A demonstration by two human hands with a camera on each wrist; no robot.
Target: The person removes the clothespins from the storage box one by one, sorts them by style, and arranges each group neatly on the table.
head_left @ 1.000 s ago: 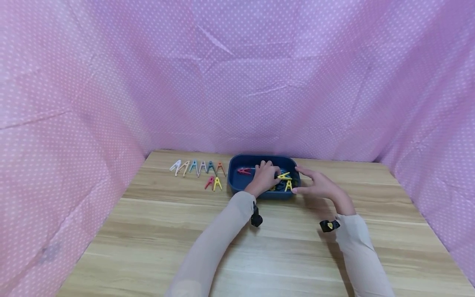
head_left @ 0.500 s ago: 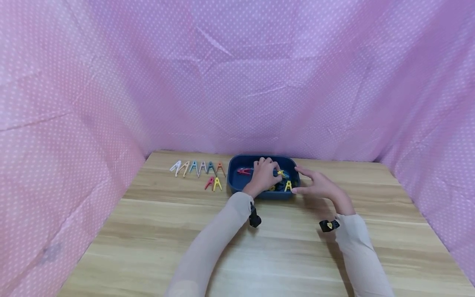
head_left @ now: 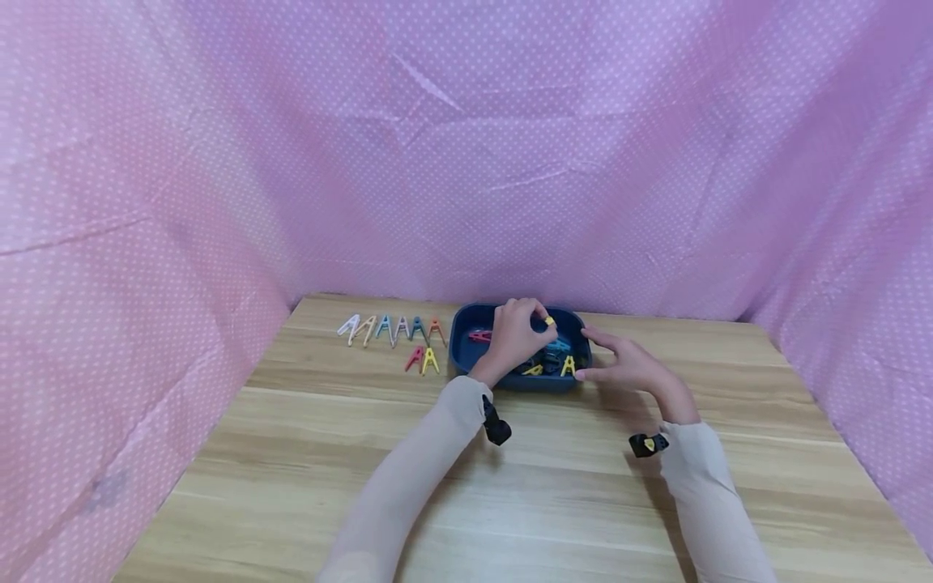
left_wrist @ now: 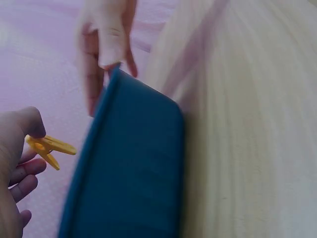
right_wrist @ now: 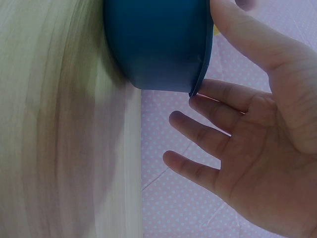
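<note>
In the left wrist view my left hand (left_wrist: 15, 163) pinches a yellow clothespin (left_wrist: 48, 146) between thumb and fingers, its legs spread and sticking out past the fingertips. The head view shows this left hand (head_left: 513, 336) above the dark blue bin (head_left: 466, 375). At the bin's right end my right hand (head_left: 627, 362) rests thumb and fingertips on the rim, its fingers fairly straight. Inside the bin lie a red clothespin (head_left: 479, 335), a blue one (head_left: 558, 345), a yellow clothespin (head_left: 568, 366) and some dark ones. My left hand hides part of the bin's inside.
Left of the bin several clothespins stand in a row, from a white one (head_left: 349, 325) to an orange one (head_left: 436, 328). Below them are a red clothespin (head_left: 415, 357) and a yellow clothespin (head_left: 430, 360). A pink dotted cloth (head_left: 466, 162) encloses the wooden table (head_left: 554, 502).
My left hand has taken hold of a yellow clothespin that lay in the bin and has lifted it up and slightly away. My right hand has stayed at the rim.
</note>
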